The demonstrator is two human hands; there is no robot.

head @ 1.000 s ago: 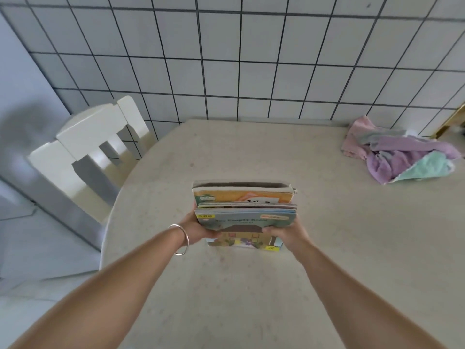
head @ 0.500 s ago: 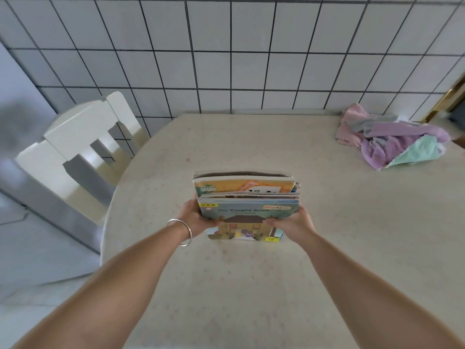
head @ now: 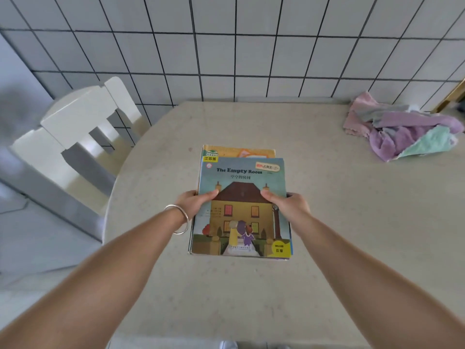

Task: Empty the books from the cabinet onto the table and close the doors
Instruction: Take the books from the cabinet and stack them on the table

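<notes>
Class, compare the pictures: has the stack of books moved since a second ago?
Yes. The stack of books has tipped from standing on edge to lying flat on the table, cover up, both hands holding its sides.

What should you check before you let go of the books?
1. Stack of books lying flat on the table: ok.
2. Stack away from the table's edge: ok.
3. Books lined up: not ok, the orange book pokes out behind.
4. Left hand and right hand gripping the sides: ok.
5. Pile of cloths clear of the stack: ok.
6. Cabinet doors closed: cannot tell, out of view.
</notes>
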